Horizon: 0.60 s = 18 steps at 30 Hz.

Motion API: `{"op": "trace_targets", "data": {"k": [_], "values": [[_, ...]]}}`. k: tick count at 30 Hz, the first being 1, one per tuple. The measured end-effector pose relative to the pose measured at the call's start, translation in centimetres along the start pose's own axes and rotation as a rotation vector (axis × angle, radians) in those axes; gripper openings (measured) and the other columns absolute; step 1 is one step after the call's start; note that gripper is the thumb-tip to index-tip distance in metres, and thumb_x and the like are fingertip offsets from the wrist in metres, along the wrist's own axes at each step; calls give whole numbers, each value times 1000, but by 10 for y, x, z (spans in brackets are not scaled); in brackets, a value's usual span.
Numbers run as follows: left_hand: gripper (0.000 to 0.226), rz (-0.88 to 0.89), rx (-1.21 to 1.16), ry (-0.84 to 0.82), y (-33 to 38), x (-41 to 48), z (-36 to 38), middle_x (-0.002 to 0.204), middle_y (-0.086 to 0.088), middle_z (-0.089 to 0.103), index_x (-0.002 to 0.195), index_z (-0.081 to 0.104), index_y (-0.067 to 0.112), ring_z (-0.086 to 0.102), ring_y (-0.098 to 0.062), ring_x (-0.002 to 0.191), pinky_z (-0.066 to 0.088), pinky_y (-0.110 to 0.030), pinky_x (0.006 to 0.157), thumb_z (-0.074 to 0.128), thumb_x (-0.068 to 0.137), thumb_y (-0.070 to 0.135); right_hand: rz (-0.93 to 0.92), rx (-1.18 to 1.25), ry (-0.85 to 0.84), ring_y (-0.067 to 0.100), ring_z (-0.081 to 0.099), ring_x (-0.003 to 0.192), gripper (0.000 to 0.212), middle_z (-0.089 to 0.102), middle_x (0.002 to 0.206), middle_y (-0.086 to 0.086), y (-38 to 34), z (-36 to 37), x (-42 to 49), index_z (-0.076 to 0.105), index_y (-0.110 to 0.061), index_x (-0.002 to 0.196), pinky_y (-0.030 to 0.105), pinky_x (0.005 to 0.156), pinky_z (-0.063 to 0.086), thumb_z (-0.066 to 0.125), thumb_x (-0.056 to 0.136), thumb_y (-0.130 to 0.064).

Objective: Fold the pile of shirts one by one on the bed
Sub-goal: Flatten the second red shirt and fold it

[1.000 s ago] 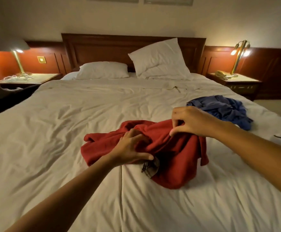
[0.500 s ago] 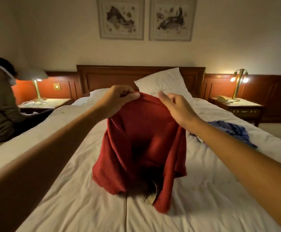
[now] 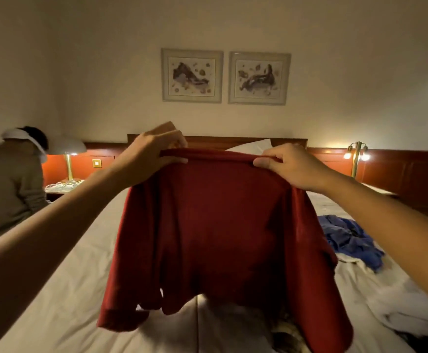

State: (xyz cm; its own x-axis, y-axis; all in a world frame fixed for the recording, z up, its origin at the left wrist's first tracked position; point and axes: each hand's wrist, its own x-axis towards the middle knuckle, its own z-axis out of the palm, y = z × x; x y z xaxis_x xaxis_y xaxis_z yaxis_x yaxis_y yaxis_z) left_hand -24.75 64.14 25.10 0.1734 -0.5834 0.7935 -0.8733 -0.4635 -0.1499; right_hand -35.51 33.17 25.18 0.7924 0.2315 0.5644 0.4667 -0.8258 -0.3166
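The white bed (image 3: 55, 301) fills the lower view. 1 red shirt (image 3: 220, 225) hangs spread above its middle, sleeves drooping toward the sheet. 1 person (image 3: 6, 187) sits at the bed's left edge. 1 crumpled blue shirt (image 3: 347, 238) lies near the right edge. 2 framed pictures (image 3: 192, 75) hang above the headboard. The left hand (image 3: 154, 151) pinches the red shirt's top edge at 1 end and the right hand (image 3: 291, 164) pinches the other, fingers curled over the fabric.
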Motion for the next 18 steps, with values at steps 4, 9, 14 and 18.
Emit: {"op": "trace_targets", "data": {"k": [4,9,14,18], "values": [[18,-49,9,48,3,3,-15,93,1,64,99,67,12,57,-6,82,44,-13,76,77,85,19,-92,-291,171,5,57,65,29,66,71,-5,1,-12,8,77,-13,103,16,60,36,61,96,-36],[16,-460,-538,33,10,-3,-9,81,11,67,95,70,19,59,4,78,44,-12,76,68,90,4,204,121,215,-3,51,58,28,58,59,-17,-3,-1,2,66,-29,73,13,58,33,58,100,-33],[22,-595,-587,2,10,-6,-8,82,8,55,88,60,22,49,-7,77,40,-26,73,51,102,8,105,32,201,2,44,52,42,49,55,-13,-18,6,-4,57,-26,61,21,58,34,54,100,-42],[16,-607,-500,130,12,4,-28,82,0,54,92,60,19,50,-17,75,41,-30,68,52,101,9,-169,-415,322,11,52,57,40,54,58,-5,-18,-16,1,64,-13,73,30,59,38,59,92,-48]]}}
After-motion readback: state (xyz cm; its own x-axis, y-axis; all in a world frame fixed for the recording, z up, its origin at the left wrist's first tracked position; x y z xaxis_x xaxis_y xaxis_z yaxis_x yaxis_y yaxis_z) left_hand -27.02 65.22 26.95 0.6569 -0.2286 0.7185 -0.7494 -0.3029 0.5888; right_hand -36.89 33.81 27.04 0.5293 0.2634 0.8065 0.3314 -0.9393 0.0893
